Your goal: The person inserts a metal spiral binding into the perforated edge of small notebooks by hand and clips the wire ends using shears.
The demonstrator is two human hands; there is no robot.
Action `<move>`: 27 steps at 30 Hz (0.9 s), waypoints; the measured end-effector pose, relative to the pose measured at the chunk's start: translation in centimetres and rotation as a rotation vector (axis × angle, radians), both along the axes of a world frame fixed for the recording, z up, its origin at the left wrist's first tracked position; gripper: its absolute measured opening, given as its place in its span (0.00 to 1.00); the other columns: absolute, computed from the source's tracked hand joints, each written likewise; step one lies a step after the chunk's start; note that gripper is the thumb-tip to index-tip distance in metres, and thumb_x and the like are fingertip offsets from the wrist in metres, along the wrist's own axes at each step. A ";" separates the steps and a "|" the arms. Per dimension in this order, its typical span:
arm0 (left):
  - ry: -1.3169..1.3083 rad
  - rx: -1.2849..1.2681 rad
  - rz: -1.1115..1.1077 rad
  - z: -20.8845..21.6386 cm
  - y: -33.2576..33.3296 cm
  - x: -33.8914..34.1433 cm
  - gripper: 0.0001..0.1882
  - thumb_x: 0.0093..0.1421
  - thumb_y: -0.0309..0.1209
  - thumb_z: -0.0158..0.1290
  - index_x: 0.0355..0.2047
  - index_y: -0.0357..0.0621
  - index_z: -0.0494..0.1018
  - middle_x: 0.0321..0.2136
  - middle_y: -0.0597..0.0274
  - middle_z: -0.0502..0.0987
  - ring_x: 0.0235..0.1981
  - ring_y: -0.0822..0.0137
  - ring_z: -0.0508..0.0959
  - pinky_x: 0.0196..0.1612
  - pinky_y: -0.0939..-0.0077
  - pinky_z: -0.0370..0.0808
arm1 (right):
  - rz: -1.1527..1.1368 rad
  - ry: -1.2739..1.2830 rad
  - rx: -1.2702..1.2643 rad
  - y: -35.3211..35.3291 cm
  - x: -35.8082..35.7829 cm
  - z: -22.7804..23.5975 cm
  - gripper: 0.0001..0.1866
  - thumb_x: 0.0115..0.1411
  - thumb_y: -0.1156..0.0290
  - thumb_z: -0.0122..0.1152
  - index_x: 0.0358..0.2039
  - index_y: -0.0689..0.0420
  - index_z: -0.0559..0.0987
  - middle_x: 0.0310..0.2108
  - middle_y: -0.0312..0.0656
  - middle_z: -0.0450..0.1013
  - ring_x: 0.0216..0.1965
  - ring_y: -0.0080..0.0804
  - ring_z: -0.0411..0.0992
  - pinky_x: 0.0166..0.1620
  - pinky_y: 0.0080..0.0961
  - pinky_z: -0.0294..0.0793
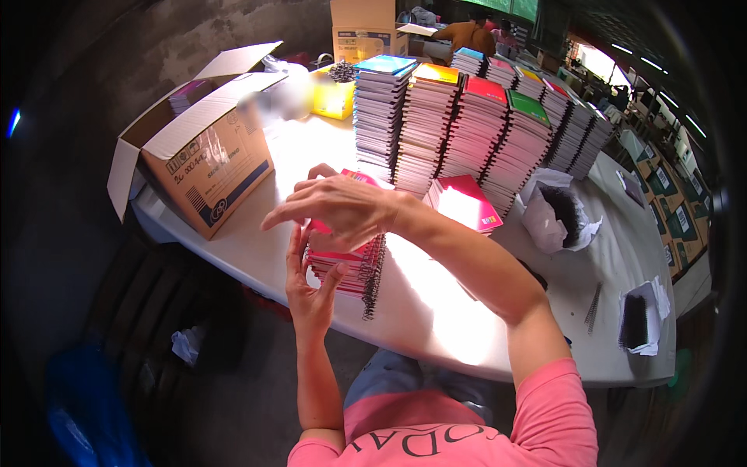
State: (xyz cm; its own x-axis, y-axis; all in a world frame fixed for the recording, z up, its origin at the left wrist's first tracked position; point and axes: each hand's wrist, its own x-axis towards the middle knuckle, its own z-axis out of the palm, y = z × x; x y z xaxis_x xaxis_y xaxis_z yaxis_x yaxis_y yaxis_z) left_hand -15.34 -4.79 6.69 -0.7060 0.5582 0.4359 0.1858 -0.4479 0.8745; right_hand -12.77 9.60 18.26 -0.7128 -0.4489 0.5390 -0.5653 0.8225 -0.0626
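A stack of spiral notebooks (pixel 354 268) with pink-red covers lies near the table's front edge, its black wire coils on the right side. My left hand (pixel 311 292) rests against the near left side of that stack, fingers stretched upward and thumb apart. Above the stack, my right hand (pixel 346 204) reaches across from the right with its fingers extended and spread. It hides much of the top notebook, and nothing shows in its grasp. To the right lies a short pile of notebooks (pixel 464 204) with a red cover, lit by strong sunlight.
Tall stacks of coil-bound notebooks (pixel 420 124) with coloured covers stand behind. An opened cardboard box (pixel 206 167) sits at the left. White paper wrapping with black coils (pixel 566 214) and another bundle of coils (pixel 636 321) lie right. Loose coils (pixel 594 307) are beside them.
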 end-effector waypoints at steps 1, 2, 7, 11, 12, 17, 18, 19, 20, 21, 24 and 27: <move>-0.014 -0.003 -0.006 0.1 0.0 0.0 0.44 0.50 0.31 0.64 0.63 0.41 0.52 0.58 0.56 0.61 0.56 0.67 0.65 0.58 0.74 0.61 | -0.019 0.034 -0.001 0.3 0.5 -0.4 0.25 0.49 0.66 0.59 0.52 0.46 0.72 0.37 0.39 0.74 0.39 0.33 0.72 0.53 0.41 0.59; -0.029 -0.007 -0.010 0.2 0.0 0.0 0.44 0.50 0.31 0.64 0.63 0.41 0.52 0.58 0.56 0.62 0.56 0.67 0.65 0.57 0.75 0.61 | -0.108 0.114 -0.121 1.3 1.0 -0.3 0.25 0.52 0.64 0.59 0.53 0.47 0.72 0.39 0.40 0.73 0.40 0.33 0.72 0.54 0.39 0.60; -0.005 0.046 0.080 -0.4 1.2 0.0 0.32 0.54 0.31 0.60 0.58 0.40 0.61 0.55 0.56 0.66 0.52 0.69 0.68 0.56 0.76 0.63 | -0.691 -0.055 -0.832 7.5 4.1 -3.2 0.20 0.60 0.58 0.55 0.48 0.56 0.74 0.40 0.42 0.74 0.44 0.28 0.70 0.49 0.28 0.69; 0.043 0.152 0.098 -1.3 1.7 -0.5 0.21 0.57 0.34 0.57 0.49 0.40 0.69 0.56 0.53 0.66 0.53 0.68 0.68 0.57 0.74 0.63 | -0.568 -0.205 -1.089 4.6 3.4 -6.8 0.13 0.62 0.66 0.54 0.43 0.58 0.77 0.28 0.34 0.73 0.30 0.15 0.68 0.34 0.15 0.69; 0.049 0.164 0.092 -1.2 1.7 -0.6 0.19 0.57 0.35 0.57 0.47 0.41 0.70 0.56 0.53 0.65 0.53 0.67 0.68 0.57 0.73 0.62 | -0.616 -0.184 -1.169 4.2 2.8 -6.8 0.13 0.62 0.65 0.54 0.43 0.58 0.77 0.27 0.33 0.73 0.29 0.14 0.68 0.33 0.15 0.69; 0.159 0.239 0.119 -1.7 1.9 -1.1 0.20 0.58 0.37 0.56 0.46 0.40 0.67 0.56 0.51 0.65 0.50 0.69 0.68 0.55 0.74 0.64 | -0.679 -0.119 -1.066 3.0 3.2 -6.7 0.16 0.61 0.62 0.55 0.44 0.59 0.76 0.30 0.38 0.76 0.34 0.23 0.71 0.40 0.22 0.70; 0.156 0.219 0.126 -1.8 2.0 -1.1 0.21 0.58 0.39 0.56 0.47 0.40 0.66 0.56 0.50 0.65 0.51 0.68 0.68 0.55 0.73 0.63 | -0.599 -0.165 -1.145 3.2 3.3 -7.1 0.18 0.61 0.61 0.55 0.47 0.59 0.74 0.37 0.42 0.75 0.40 0.27 0.71 0.46 0.24 0.69; 0.153 0.198 0.133 -1.9 2.0 -1.1 0.23 0.58 0.41 0.56 0.48 0.41 0.65 0.56 0.50 0.64 0.52 0.67 0.67 0.56 0.72 0.63 | -0.601 -0.162 -1.126 3.6 3.4 -7.5 0.19 0.61 0.61 0.55 0.47 0.60 0.73 0.39 0.42 0.75 0.41 0.26 0.71 0.46 0.24 0.69; 0.151 0.177 0.139 -2.0 2.1 -1.0 0.24 0.58 0.42 0.55 0.49 0.41 0.65 0.56 0.50 0.64 0.53 0.66 0.67 0.56 0.71 0.62 | -0.603 -0.158 -1.106 4.1 3.5 -7.9 0.19 0.61 0.61 0.55 0.48 0.60 0.72 0.40 0.43 0.74 0.42 0.26 0.70 0.47 0.23 0.69; 0.153 0.193 0.156 -2.2 2.2 -1.0 0.25 0.58 0.43 0.55 0.49 0.41 0.64 0.56 0.50 0.64 0.53 0.65 0.66 0.57 0.70 0.62 | -0.606 -0.151 -1.087 4.5 3.6 -8.2 0.20 0.61 0.61 0.55 0.49 0.60 0.72 0.42 0.43 0.73 0.43 0.26 0.70 0.47 0.23 0.68; 0.159 0.219 0.178 -2.8 2.6 -0.9 0.28 0.58 0.45 0.55 0.51 0.41 0.62 0.56 0.50 0.63 0.56 0.63 0.65 0.58 0.67 0.61 | -0.575 -0.109 -1.050 3.9 3.5 -8.7 0.21 0.62 0.61 0.54 0.51 0.61 0.69 0.43 0.45 0.72 0.43 0.27 0.69 0.48 0.23 0.68; 0.176 0.223 0.170 -2.9 2.8 -1.0 0.34 0.58 0.50 0.53 0.56 0.41 0.58 0.57 0.50 0.62 0.58 0.60 0.62 0.60 0.65 0.58 | -0.655 -0.070 -1.233 3.4 4.3 -7.8 0.26 0.61 0.57 0.54 0.54 0.60 0.66 0.53 0.50 0.64 0.54 0.38 0.63 0.56 0.33 0.61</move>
